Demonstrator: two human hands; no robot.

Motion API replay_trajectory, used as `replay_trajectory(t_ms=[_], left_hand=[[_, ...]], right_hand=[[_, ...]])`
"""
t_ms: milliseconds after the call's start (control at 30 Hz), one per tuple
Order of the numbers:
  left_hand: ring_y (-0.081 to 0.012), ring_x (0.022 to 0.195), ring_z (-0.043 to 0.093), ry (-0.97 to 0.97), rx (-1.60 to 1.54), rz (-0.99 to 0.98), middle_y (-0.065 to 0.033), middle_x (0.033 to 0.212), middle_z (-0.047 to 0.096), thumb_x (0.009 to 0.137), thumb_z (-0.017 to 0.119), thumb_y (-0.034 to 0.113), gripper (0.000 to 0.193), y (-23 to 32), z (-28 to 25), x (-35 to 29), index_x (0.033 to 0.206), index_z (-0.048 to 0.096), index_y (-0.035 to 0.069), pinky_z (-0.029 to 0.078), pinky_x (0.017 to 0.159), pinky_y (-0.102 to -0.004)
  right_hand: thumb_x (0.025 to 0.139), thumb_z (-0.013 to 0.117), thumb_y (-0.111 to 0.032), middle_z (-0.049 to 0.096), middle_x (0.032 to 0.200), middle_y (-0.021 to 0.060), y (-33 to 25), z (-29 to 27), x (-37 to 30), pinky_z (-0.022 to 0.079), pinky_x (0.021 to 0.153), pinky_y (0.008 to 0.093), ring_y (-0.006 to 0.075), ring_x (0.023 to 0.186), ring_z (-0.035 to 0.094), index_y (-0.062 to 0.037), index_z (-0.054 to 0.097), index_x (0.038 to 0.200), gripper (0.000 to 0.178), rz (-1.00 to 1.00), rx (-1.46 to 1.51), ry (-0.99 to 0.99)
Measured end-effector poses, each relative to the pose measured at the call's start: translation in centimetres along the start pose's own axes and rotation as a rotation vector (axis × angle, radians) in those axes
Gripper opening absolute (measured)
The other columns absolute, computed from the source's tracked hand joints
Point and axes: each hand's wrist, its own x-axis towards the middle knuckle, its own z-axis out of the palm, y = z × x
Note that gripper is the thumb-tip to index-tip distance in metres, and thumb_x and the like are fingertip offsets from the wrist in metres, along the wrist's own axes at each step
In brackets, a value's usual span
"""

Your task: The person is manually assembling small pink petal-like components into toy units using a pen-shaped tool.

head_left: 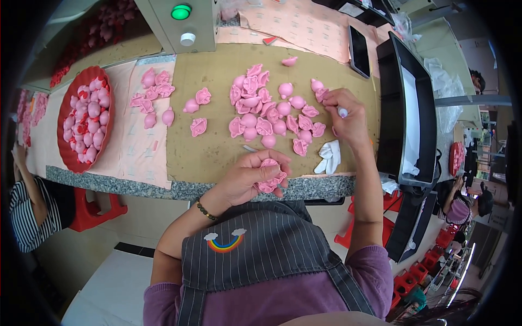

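Note:
My left hand is closed round a pink molded plastic piece with a wavy, hollow face, held just over the near edge of the table. My right hand is closed on a slim white tube with a purplish end; the rest of it is hidden in the fingers. Its fingertips are close to a pink piece at the right of the pile; whether they touch it I cannot tell. Between the hands lies a loose pile of similar pink pieces, some round side up, others hollow side up.
A red scalloped basket of pink and red pieces stands left. White gloves lie near the front edge. On the right are a phone and a black bin. A machine box with a green button stands behind. Another person sits far left.

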Motion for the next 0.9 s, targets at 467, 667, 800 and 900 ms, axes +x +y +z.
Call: replay_trajectory(t_ms=[467, 667, 800, 900], left_hand=[[-0.0211, 0.090, 0.063, 0.003, -0.002, 0.005, -0.0110, 0.105, 0.060, 0.097, 0.055, 0.013, 0.027, -0.1, 0.0, 0.1, 0.121, 0.055, 0.000, 0.056, 0.070, -0.0329], [-0.0217, 0.090, 0.063, -0.005, 0.003, 0.020, -0.0111, 0.105, 0.060, 0.098, 0.055, 0.014, 0.027, 0.0, 0.0, 0.2, 0.120, 0.055, 0.000, 0.056, 0.070, -0.0335], [-0.0226, 0.091, 0.063, -0.013, -0.012, 0.024, -0.0123, 0.107, 0.060, 0.098, 0.054, 0.016, 0.029, -0.1, -0.2, 0.1, 0.122, 0.054, 0.000, 0.056, 0.070, -0.0339], [-0.0241, 0.093, 0.063, -0.028, -0.026, 0.020, -0.0142, 0.111, 0.059, 0.099, 0.053, 0.021, 0.035, -0.1, -0.2, 0.1, 0.125, 0.051, -0.001, 0.057, 0.070, -0.0357]], right_hand=[[0.082, 0.064, 0.002, 0.065, 0.079, 0.0046, 1.2, -0.9, 1.3, 0.046, 0.065, 0.0236, 0.0098, 0.073, 0.058, 0.0014, 0.066, 0.087, 0.005, 0.239, -0.013, 0.072], [0.082, 0.068, -0.006, 0.065, 0.076, 0.0049, 0.8, 0.8, 4.4, 0.047, 0.065, 0.0269, 0.0108, 0.071, 0.059, 0.0006, 0.068, 0.090, 0.011, 0.384, -0.050, -0.072], [0.080, 0.071, -0.005, 0.066, 0.076, 0.0051, 0.1, 0.5, 4.1, 0.048, 0.065, 0.0285, 0.0106, 0.071, 0.060, 0.0007, 0.068, 0.089, 0.011, 0.407, 0.059, 0.001], [0.077, 0.072, -0.001, 0.066, 0.076, 0.0057, -0.5, 0.5, 2.5, 0.048, 0.064, 0.0295, 0.0124, 0.071, 0.060, 0.0003, 0.068, 0.085, 0.010, 0.280, -0.091, -0.152]])
